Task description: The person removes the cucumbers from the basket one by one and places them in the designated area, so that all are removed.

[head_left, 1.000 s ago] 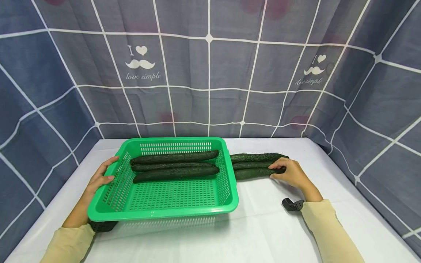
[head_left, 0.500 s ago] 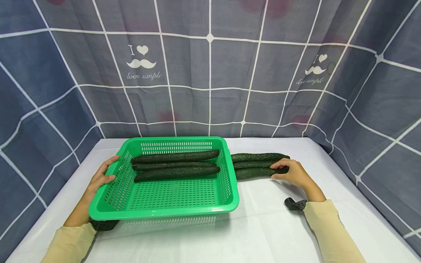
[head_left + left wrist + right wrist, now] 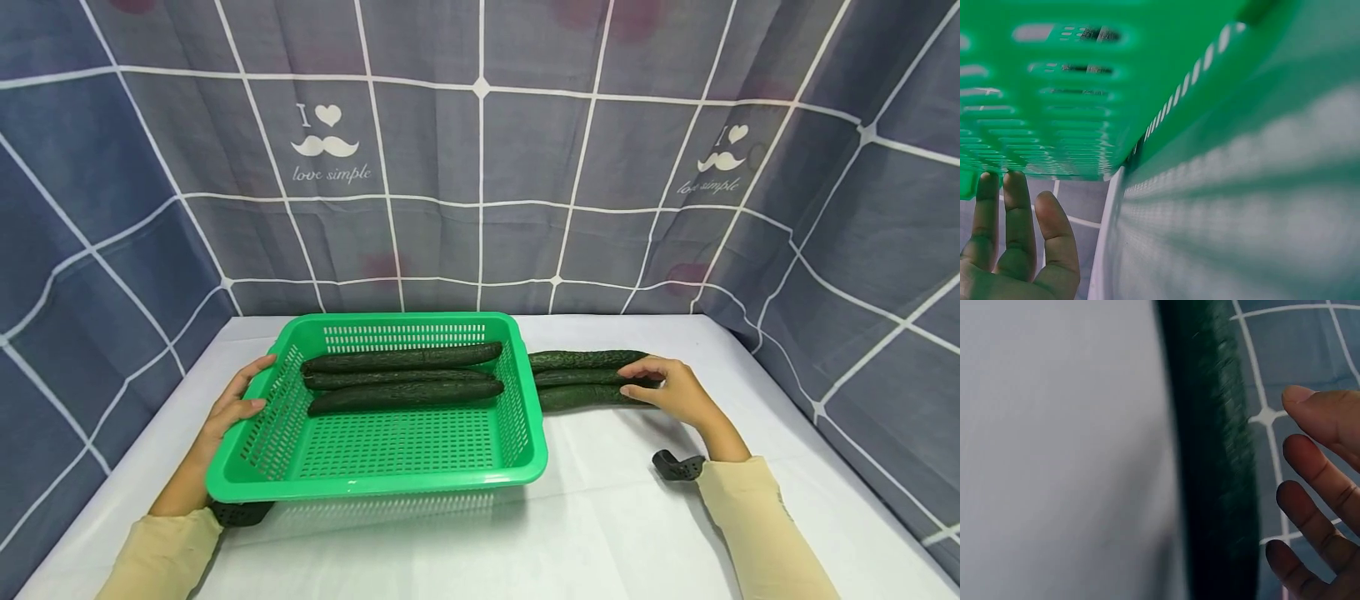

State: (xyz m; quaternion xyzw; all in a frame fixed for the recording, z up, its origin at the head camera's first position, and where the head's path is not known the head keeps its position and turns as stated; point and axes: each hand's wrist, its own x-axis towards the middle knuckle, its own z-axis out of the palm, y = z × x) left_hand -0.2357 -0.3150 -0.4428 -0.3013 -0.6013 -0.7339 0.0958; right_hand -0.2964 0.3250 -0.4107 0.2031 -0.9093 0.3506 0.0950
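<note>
A green plastic basket (image 3: 375, 482) stands on the table with three dark green cucumbers (image 3: 405, 396) lying side by side inside. My left hand (image 3: 228, 408) rests against the basket's left side, with thumb and a finger at the rim. In the left wrist view, extended fingers (image 3: 1017, 219) touch the perforated wall. Right of the basket lie three more cucumbers (image 3: 581, 398) in a row. Over their right ends is my right hand (image 3: 671, 392), thumb and fingers spread. The right wrist view shows its fingertips (image 3: 1300, 453) apart from a blurred cucumber (image 3: 1216, 456).
White cloth covers the table (image 3: 600, 517). A grey-blue curtain (image 3: 480, 167) with white grid lines encloses the back and both sides. Black wrist-worn devices (image 3: 678, 467) sit at both wrists.
The right hand has shifted slightly right, and its thumb and fingers have spread from around the cucumber end. The left hand stays at the basket, and the cucumbers lie about where they were.
</note>
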